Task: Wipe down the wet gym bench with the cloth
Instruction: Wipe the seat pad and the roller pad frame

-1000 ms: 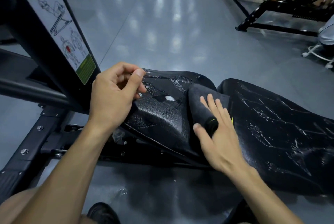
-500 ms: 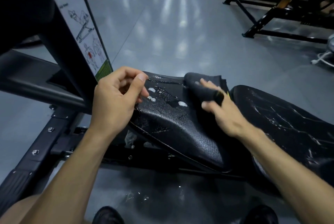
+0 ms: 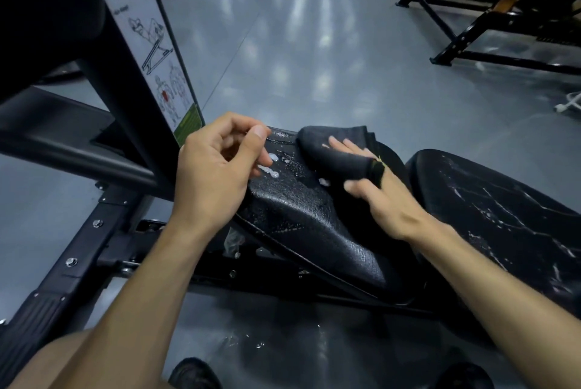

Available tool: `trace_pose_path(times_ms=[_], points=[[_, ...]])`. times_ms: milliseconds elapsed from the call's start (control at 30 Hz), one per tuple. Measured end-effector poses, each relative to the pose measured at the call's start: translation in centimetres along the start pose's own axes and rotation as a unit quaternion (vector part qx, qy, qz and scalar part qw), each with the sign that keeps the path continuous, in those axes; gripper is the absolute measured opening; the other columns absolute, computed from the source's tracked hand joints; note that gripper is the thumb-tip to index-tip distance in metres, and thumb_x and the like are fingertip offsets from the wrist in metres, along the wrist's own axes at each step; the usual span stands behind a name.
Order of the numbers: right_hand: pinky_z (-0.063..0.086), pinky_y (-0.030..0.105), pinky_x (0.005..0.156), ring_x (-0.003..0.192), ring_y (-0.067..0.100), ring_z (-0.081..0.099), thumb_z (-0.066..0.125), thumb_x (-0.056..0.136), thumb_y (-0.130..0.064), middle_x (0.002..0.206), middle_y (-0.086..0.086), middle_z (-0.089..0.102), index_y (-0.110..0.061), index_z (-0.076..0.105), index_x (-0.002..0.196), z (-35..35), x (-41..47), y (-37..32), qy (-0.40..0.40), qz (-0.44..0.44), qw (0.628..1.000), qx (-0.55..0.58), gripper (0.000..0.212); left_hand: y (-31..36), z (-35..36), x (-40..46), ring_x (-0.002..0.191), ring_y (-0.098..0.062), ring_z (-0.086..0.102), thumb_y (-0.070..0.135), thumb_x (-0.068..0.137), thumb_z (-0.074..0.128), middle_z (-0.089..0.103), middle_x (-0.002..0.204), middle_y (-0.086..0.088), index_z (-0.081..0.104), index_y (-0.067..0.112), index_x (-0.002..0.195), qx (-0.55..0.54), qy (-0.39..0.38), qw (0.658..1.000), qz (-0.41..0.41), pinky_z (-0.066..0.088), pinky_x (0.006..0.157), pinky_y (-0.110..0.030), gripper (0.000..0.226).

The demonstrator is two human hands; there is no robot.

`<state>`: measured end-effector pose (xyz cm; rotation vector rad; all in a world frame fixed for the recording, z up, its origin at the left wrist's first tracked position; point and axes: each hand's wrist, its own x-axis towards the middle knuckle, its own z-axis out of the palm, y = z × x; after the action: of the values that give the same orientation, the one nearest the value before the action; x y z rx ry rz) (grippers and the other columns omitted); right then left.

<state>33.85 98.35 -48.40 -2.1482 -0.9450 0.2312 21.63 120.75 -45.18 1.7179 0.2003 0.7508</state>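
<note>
Wrapped in the dark cloth (image 3: 338, 151), the right hand (image 3: 382, 200) pressed it onto the far, upper part of the bench's seat pad (image 3: 317, 231), fingers folded into the fabric and thumb pinching it from below, while the left hand (image 3: 217, 175) hovered loosely curled at the pad's left edge, grasping nothing. Beads and white blobs of water (image 3: 272, 168) lay on the pebbled black vinyl between the hands, and wet streaks crossed the back pad (image 3: 493, 209), cut off at right. Open grey floor (image 3: 314, 58) stretched beyond; motion blurred the right fingertips.

Gym; padded bench (image 3: 330, 231), probably weight racks (image 3: 471, 5).
</note>
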Motion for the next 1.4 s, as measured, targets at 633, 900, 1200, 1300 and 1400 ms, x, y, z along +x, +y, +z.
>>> trace_pose_path(times_ms=[633, 900, 1200, 1300, 1400], points=[[0.044, 0.039, 0.083, 0.099, 0.027, 0.060, 0.047, 0.077, -0.060, 0.104, 0.005, 0.066, -0.023, 0.061, 0.082, 0.0, 5.1, -1.8, 0.115, 0.183, 0.976, 0.001, 0.040, 1.8, -1.2, -0.9, 0.059, -0.017, 0.064, 0.024, 0.100, 0.063, 0.072, 0.069, -0.002, 0.072, 0.013, 0.093, 0.019, 0.013, 1.000, 0.013, 0.056, 0.063, -0.034, 0.016], [0.044, 0.042, 0.094, 0.109, 0.031, 0.057, 0.050, 0.082, -0.055, 0.123, 0.013, 0.065, -0.016, 0.066, 0.115, -1.1, 0.4, -0.7, 0.156, 0.259, 0.953, 0.015, 0.053, 3.0, -2.1, -2.4, 0.062, -0.017, 0.064, 0.022, 0.100, 0.063, 0.072, 0.069, -0.001, 0.072, 0.017, 0.092, 0.041, 0.006, 0.999, -0.002, 0.058, 0.068, -0.037, 0.013], [0.010, 0.030, 0.127, 0.154, 0.004, 0.015, 0.047, 0.084, -0.043, 0.164, -0.021, 0.026, -0.050, 0.038, 0.151, 1.9, -7.0, -2.5, 0.057, 0.037, 0.998, 0.004, 0.067, 4.7, -2.8, -6.7, 0.062, -0.014, 0.063, 0.018, 0.100, 0.063, 0.074, 0.074, -0.005, 0.071, 0.021, 0.089, 0.121, -0.031, 0.991, -0.048, 0.054, 0.065, -0.032, 0.014], [0.014, 0.041, 0.127, 0.156, 0.023, 0.016, 0.046, 0.090, -0.048, 0.168, -0.005, 0.023, -0.038, 0.030, 0.158, 0.4, -7.6, -1.3, 0.149, 0.195, 0.969, -0.013, 0.070, 4.9, -4.4, -9.1, 0.062, -0.011, 0.064, 0.020, 0.100, 0.061, 0.075, 0.075, 0.001, 0.070, 0.026, 0.088, 0.195, -0.043, 0.978, -0.055, 0.051, 0.066, -0.028, 0.015], [-0.008, 0.028, 0.125, 0.157, 0.011, 0.003, 0.045, 0.095, -0.049, 0.167, -0.014, 0.010, -0.033, 0.021, 0.161, 3.2, -10.0, -3.8, 0.122, 0.102, 0.984, -0.073, 0.072, 5.3, -5.3, -10.5, 0.063, -0.011, 0.065, 0.013, 0.099, 0.058, 0.075, 0.077, 0.004, 0.070, 0.029, 0.089, 0.236, -0.047, 0.967, -0.079, 0.051, 0.066, -0.030, 0.022]])
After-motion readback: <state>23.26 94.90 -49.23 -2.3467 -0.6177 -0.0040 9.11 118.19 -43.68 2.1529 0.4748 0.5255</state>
